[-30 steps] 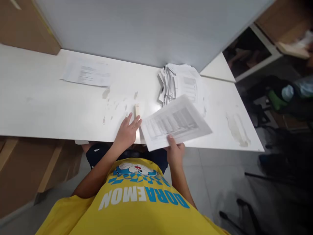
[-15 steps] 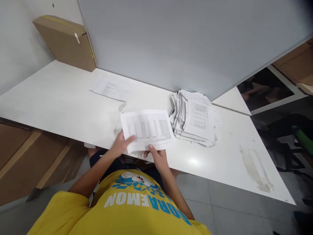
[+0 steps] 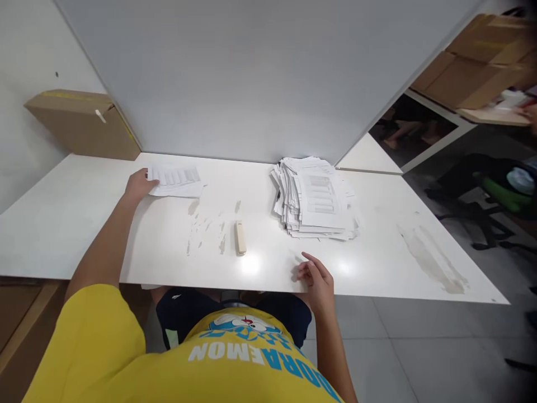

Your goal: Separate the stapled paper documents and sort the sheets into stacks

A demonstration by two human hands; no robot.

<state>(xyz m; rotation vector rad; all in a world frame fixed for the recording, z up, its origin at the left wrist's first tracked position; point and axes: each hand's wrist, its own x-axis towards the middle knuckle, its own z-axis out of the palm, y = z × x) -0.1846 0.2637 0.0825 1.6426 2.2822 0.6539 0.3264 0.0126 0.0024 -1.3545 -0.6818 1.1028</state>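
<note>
At the left of the white table, my left hand pinches a printed sheet of paper by its left edge, thumb on top. Other paper shows just under that sheet. My right hand is over the table's front edge, fingers apart and nothing in it. Ahead of it lies a thick, uneven stack of printed papers, its top sheet showing a table. A slim cream object that looks like a stapler lies on the table between my hands.
A grey partition rises behind the white table. A cardboard box stands in the far left corner. More cardboard boxes and a chair are at the right, where parts of other people show.
My left hand has carried the printed sheet from in front of me to the paper at the left. The right hand let go and moved right. The cream object is now uncovered.
</note>
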